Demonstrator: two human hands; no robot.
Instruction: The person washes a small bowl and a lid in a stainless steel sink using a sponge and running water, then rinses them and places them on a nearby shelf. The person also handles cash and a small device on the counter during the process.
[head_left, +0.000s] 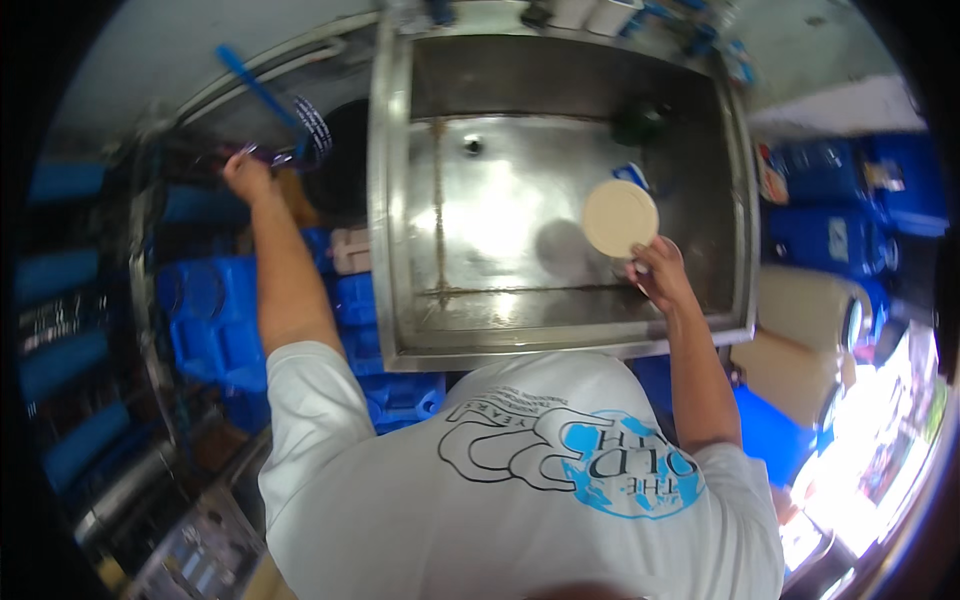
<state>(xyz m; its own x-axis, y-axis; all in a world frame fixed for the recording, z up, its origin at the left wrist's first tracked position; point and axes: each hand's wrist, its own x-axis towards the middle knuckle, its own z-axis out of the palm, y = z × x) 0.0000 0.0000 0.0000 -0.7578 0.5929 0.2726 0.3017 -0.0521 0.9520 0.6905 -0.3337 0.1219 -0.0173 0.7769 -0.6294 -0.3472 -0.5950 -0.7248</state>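
Over the sink (388, 230), the right hand (657, 272) pinches the near edge of a disc (615, 215). Disc: round, cream. Left hand (248, 177), left of the sink: grip unclear.

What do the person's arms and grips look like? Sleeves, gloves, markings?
White T-shirt, black and light-blue print; short left sleeve and right sleeve. Left forearm and right forearm bare; no cables or watch visible. Left grip and right grip: ungloved hands, finer markings too blurred to tell.
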